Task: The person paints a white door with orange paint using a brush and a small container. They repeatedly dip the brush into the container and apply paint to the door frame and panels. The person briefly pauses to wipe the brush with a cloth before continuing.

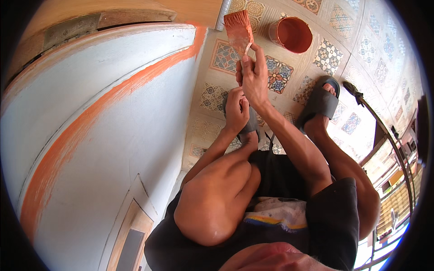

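Note:
My right hand [255, 77] grips the handle of a wide paintbrush [237, 32]. Its bristles point away from me and are coated in orange-red paint, which also smears the ferrule. Just below, my left hand [236, 110] has its fingers curled, close against the right hand; whether it holds the handle's end is hidden. To the right of the brush, a round tub [294, 35] of orange-red paint stands on the floor, with paint on its rim. On the left, a streaky orange band [98, 105] runs along a pale wall [112, 145] and turns at its far corner.
Patterned tiles [279, 74] cover the floor. My feet wear dark slides [320, 101]. A wooden panel [193, 12] borders the wall at the top, and a wood-framed opening [130, 233] sits low in it. A curved dark rod [383, 125] stands at right.

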{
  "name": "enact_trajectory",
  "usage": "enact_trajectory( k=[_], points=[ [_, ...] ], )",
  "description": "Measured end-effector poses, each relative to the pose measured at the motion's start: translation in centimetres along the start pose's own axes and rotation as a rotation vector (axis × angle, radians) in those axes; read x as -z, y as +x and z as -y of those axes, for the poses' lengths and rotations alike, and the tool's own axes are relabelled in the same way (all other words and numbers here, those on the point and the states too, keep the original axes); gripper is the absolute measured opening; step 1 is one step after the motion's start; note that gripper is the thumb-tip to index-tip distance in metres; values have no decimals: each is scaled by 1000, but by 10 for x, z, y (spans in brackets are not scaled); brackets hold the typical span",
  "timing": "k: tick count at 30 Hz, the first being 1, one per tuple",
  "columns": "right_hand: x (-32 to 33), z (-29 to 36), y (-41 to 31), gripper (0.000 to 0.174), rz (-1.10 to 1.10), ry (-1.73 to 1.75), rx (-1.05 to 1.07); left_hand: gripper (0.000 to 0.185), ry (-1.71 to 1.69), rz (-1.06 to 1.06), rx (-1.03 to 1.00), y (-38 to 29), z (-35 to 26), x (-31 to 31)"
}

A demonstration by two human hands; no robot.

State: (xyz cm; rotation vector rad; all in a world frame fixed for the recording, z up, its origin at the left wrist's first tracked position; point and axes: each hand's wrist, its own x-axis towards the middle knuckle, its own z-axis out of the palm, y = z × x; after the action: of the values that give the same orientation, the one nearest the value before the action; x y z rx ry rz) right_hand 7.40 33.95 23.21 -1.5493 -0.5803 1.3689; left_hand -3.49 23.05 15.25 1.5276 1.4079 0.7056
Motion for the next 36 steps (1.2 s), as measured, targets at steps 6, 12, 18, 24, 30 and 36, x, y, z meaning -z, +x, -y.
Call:
enact_trajectory(
  k=[6,12,18,24,30,36],
  points=[
    [-26,-70,-1,36,18,51,0,35,158,-11,-105,-50,11,18],
    [-44,-91,11,33,-13,-87,43,46,139,-35,-132,-62,32,7],
    [-52,-97,12,32,-88,-79,51,40,143,-41,-134,-60,32,8],
    [-52,-101,25,33,-104,-130,89,47,110,-46,-110,-62,33,7],
    [-51,-105,32,33,-110,-154,140,48,108,-56,-126,-58,30,8],
    [-53,-111,32,34,-93,-168,133,48,89,-57,-127,-56,27,9]
  ],
)
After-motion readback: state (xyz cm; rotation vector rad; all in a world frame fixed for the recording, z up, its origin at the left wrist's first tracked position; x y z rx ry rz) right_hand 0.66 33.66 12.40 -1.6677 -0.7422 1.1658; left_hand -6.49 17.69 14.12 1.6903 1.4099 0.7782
